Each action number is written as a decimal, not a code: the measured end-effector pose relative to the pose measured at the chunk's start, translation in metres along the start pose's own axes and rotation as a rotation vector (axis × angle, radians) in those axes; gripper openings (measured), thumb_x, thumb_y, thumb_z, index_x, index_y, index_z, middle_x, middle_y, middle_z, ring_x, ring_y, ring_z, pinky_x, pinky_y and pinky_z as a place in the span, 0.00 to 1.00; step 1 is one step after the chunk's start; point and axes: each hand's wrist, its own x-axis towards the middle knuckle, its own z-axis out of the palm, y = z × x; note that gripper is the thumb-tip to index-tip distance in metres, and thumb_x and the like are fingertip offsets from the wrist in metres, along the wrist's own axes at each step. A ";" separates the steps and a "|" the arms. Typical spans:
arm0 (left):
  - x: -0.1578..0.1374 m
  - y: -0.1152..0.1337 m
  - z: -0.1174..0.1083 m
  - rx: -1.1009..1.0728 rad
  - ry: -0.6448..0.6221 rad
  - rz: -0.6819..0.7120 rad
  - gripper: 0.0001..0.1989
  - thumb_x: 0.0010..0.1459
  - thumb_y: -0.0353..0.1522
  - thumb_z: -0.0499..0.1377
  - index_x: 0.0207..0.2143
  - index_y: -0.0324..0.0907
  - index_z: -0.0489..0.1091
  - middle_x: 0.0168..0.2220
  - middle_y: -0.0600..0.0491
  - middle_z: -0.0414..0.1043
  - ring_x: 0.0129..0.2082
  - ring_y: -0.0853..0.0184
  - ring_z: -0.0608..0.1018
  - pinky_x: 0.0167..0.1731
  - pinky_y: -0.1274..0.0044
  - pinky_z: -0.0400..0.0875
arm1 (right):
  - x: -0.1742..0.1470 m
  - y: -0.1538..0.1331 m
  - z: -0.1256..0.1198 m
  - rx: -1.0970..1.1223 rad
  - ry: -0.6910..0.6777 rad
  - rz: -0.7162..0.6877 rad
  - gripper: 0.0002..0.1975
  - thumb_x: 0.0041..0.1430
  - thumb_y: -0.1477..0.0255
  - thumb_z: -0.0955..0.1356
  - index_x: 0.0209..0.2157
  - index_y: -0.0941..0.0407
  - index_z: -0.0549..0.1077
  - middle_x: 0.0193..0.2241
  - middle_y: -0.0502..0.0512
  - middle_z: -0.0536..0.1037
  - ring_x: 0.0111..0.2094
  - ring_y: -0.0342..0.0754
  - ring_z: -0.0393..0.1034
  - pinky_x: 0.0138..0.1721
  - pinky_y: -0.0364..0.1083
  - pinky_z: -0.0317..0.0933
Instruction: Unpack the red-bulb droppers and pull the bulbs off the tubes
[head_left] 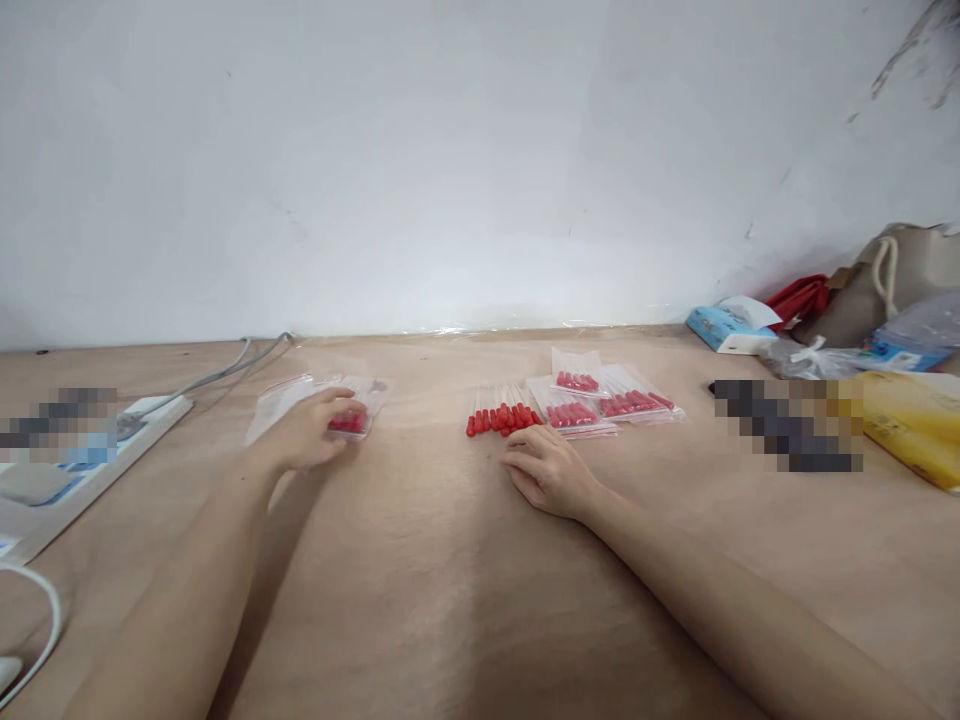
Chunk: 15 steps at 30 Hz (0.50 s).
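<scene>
The loose red-tipped sticks (501,418) lie on the table (390,590) between the two hands, clearly nearer to the right hand (546,468), whose fingertips come to the near right end of the row. From those fingers the row spreads to the left and far side; each stick's long axis runs roughly near to far, red end toward the person, thin pale shaft pointing toward the wall (450,180). The right fingers are bent and loosely bunched, palm down; whether they touch or pinch any red end cannot be told, since the hand covers that spot. The left hand (319,428) is well apart, to the left of the loose row, arched over a clear bag (361,425) with red ends showing inside it. Its index finger reaches across the far side of those ends and its thumb lies on the near side, so the bag sits beneath and between them, but how firmly it is held, if at all, does not show. Just right of the loose row, on the far side of the right hand, a group of filled bags (574,412) overlaps, their red ends also mostly facing near.
</scene>
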 end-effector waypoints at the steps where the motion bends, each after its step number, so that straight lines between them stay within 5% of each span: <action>1: 0.002 0.004 0.003 0.030 -0.052 0.038 0.27 0.41 0.27 0.53 0.48 0.44 0.64 0.55 0.48 0.58 0.55 0.61 0.61 0.53 0.71 0.54 | 0.000 0.000 -0.001 0.001 0.001 -0.002 0.08 0.53 0.78 0.62 0.34 0.56 0.71 0.34 0.57 0.70 0.37 0.46 0.63 0.37 0.47 0.57; 5: 0.004 0.009 0.016 0.111 -0.003 -0.018 0.25 0.43 0.24 0.50 0.46 0.44 0.65 0.49 0.49 0.66 0.49 0.60 0.67 0.51 0.69 0.55 | 0.001 -0.002 -0.002 0.007 0.001 -0.002 0.08 0.54 0.77 0.61 0.34 0.55 0.71 0.34 0.57 0.70 0.36 0.46 0.63 0.37 0.47 0.57; 9: 0.005 0.019 0.019 0.105 0.059 -0.104 0.15 0.56 0.32 0.45 0.39 0.46 0.69 0.43 0.51 0.71 0.41 0.59 0.73 0.38 0.72 0.64 | 0.002 -0.002 -0.002 0.004 -0.006 -0.006 0.09 0.55 0.77 0.61 0.33 0.56 0.71 0.34 0.57 0.70 0.36 0.46 0.62 0.36 0.47 0.57; 15: 0.005 0.089 0.026 0.022 0.211 0.080 0.15 0.60 0.35 0.44 0.36 0.44 0.70 0.39 0.48 0.72 0.38 0.60 0.73 0.36 0.71 0.64 | 0.003 -0.002 -0.003 0.008 -0.007 -0.016 0.08 0.55 0.77 0.61 0.33 0.57 0.71 0.33 0.57 0.70 0.35 0.46 0.62 0.36 0.47 0.57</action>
